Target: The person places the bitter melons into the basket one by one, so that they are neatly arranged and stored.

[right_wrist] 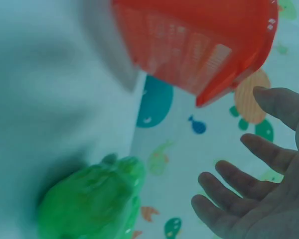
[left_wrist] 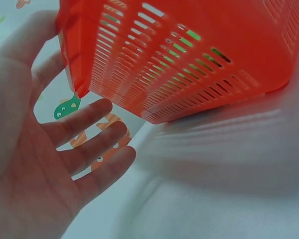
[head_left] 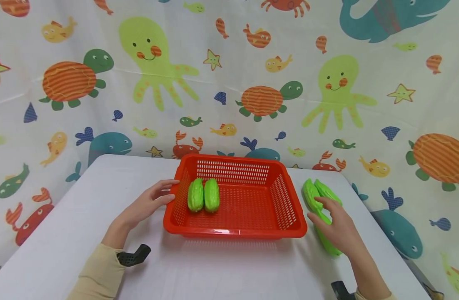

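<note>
A red plastic basket (head_left: 237,232) with slotted walls stands on the white table. Two bright green, ridged gourds that look like bitter melons (head_left: 211,196) lie side by side at its left end. My left hand (head_left: 148,203) is at the basket's left rim, fingers spread; in the left wrist view its thumb (left_wrist: 32,32) meets the rim. To the right of the basket, my right hand (head_left: 338,227) hovers with loosely bent fingers over more green gourds (head_left: 328,246), partly hiding them. Nothing is in its grasp; the right wrist view shows a gourd (right_wrist: 89,199) apart from the fingers.
White table (head_left: 214,275) surface surrounds the basket. Behind it hangs a white cloth (head_left: 222,75) printed with sea animals. A black wrist camera (head_left: 133,256) sits on the left wrist, another (head_left: 342,289) on the right.
</note>
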`<state>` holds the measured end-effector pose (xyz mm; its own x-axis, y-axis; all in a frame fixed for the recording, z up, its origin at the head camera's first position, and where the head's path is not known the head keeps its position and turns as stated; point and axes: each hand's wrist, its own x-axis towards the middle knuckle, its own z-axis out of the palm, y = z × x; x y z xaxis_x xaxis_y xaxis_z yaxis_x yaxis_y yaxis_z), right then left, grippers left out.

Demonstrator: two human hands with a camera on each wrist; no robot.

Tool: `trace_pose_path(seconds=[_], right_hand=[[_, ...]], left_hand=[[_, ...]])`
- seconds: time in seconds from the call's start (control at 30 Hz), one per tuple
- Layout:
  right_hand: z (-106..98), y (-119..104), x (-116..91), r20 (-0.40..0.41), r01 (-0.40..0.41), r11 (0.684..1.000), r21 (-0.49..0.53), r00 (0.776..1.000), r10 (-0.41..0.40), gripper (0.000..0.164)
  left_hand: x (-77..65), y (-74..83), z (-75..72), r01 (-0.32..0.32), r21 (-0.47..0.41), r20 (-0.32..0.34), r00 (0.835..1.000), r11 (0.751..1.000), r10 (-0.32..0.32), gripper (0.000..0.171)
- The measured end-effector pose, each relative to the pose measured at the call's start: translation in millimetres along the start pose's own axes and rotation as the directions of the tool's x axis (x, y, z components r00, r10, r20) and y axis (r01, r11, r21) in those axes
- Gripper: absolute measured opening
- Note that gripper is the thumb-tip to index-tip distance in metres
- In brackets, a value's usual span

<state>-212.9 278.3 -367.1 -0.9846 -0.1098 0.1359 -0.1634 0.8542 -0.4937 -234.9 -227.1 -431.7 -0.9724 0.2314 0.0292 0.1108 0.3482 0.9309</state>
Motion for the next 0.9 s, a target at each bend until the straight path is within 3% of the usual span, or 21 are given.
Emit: trace_pose_path(seconds=[0.43,0.7,0.9], right_hand=[[5.1,55.2,-6.1,0.088,-0.129,0.989,-0.069,0.987,0.135,0.067],[11.2,72.7,-4.2,0.213,-0.243,0.97,-0.025,0.946,0.243,0.076],[16.5,76.5,-6.6,0.249,-0.286,0.958,0.004,0.928,0.276,0.082]], left_hand=[[0.5,0.0,0.6,-0.005,-0.014,0.012,1.0,1.0,0.005,0.055],[-0.8,-0.4,0.8,-0.006,-0.018,0.008,1.0,1.0,0.007,0.057],[0.4,0.0,0.6,-0.006,-0.016,0.01,1.0,1.0,0.006,0.056]])
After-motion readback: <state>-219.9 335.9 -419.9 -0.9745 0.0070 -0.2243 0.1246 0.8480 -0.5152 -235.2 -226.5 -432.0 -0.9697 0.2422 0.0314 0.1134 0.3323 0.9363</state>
